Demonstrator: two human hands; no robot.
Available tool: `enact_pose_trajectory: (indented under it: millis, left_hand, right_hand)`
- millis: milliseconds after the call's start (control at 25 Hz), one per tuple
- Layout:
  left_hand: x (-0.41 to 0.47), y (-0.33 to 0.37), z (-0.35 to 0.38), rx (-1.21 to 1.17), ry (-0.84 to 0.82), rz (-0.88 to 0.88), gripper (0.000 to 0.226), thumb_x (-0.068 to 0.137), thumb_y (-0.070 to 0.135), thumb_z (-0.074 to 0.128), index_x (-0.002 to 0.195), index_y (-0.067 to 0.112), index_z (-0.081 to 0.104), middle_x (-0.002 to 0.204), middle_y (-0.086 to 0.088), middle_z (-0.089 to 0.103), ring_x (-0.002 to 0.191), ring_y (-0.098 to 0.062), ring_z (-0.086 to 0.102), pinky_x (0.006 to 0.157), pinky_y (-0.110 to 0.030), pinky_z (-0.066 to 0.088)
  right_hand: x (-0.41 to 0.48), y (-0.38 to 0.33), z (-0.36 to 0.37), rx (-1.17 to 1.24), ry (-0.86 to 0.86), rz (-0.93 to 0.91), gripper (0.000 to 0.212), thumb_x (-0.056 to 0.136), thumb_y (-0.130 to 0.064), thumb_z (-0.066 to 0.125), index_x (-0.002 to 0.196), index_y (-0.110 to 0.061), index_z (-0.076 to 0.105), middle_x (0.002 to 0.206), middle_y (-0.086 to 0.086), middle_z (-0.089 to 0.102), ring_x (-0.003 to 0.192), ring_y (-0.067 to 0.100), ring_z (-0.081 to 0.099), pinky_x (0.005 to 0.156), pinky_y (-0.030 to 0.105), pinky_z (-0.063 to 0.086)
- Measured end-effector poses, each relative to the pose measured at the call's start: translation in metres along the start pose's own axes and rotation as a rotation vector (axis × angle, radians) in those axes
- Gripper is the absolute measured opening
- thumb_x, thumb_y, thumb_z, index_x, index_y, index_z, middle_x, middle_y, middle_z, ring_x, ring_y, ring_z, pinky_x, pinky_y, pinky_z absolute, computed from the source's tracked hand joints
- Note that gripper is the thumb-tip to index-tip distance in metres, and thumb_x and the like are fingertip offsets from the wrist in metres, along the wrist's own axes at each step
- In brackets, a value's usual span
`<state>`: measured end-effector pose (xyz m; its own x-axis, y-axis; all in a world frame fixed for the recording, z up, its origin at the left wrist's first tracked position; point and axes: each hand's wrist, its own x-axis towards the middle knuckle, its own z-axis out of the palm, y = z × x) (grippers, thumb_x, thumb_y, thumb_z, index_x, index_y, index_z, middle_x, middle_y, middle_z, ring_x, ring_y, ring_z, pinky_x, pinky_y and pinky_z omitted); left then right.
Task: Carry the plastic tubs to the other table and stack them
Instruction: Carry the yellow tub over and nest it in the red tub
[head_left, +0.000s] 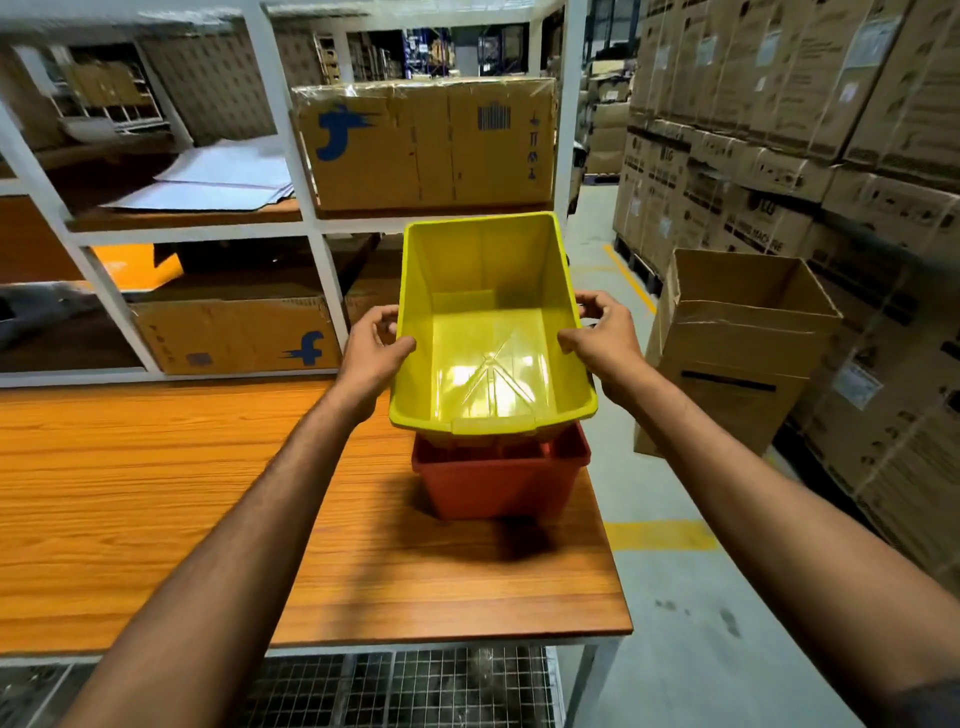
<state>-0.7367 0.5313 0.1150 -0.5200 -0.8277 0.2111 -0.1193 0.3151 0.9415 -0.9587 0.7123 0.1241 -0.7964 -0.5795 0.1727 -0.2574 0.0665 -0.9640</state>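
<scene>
Yellow tub (493, 322) is gripped by both rims, left hand (374, 353) on one side, right hand (602, 338) on the other. The red tub (498, 478) sits on the table (208, 493) just below the hands, so I'd level the yellow one, line up the corners, then lower it straight in.

Both hands (371, 353) grip yellow tub (488, 332) above red tub (498, 478).

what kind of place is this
Most likely a warehouse or packing area: tall stacks of cartons on the right, a white rack holding taped shipping boxes, and yellow floor lines.
</scene>
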Motion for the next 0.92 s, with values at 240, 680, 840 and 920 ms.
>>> enact_pose_trajectory:
  millis: [240, 680, 840, 920]
  left_hand:
    - [0.014, -0.021, 0.008, -0.007, -0.080, -0.225, 0.036, 0.097, 0.001, 0.063, 0.131, 0.012, 0.062, 0.108, -0.004, 0.068, 0.109, -0.025, 0.067, 0.089, -0.043, 0.058]
    - [0.016, -0.040, 0.020, -0.001, -0.102, -0.378, 0.036, 0.094, 0.004, 0.068, 0.130, 0.007, 0.065, 0.119, -0.012, 0.071, 0.111, -0.028, 0.068, 0.092, -0.042, 0.056]
    - [0.009, -0.049, 0.020, -0.001, -0.096, -0.403, 0.034, 0.094, 0.016, 0.073, 0.127, 0.009, 0.067, 0.124, -0.013, 0.071, 0.119, -0.031, 0.067, 0.087, -0.039, 0.057]
    - [0.001, -0.052, 0.019, -0.018, -0.048, -0.381, 0.038, 0.094, 0.027, 0.074, 0.127, 0.011, 0.067, 0.127, -0.012, 0.068, 0.120, -0.029, 0.065, 0.079, -0.034, 0.055]
  right_hand:
    - [0.017, 0.031, 0.010, 0.015, -0.042, 0.197, 0.044, 0.076, 0.014, 0.065, 0.115, -0.007, 0.068, 0.093, 0.011, 0.070, 0.075, 0.024, 0.065, 0.054, 0.028, 0.051]
    - [0.017, 0.054, 0.010, -0.101, -0.109, 0.363, 0.037, 0.075, 0.010, 0.064, 0.109, -0.004, 0.070, 0.081, 0.011, 0.059, 0.055, 0.019, 0.042, 0.043, 0.019, 0.034]
    - [0.017, 0.064, 0.006, -0.111, -0.101, 0.376, 0.048, 0.080, 0.002, 0.070, 0.126, -0.011, 0.065, 0.112, 0.013, 0.068, 0.090, 0.027, 0.065, 0.070, 0.034, 0.057]
    - [0.013, 0.064, 0.004, -0.126, -0.080, 0.352, 0.055, 0.082, -0.002, 0.074, 0.134, -0.012, 0.060, 0.124, 0.012, 0.066, 0.108, 0.030, 0.066, 0.085, 0.042, 0.061]
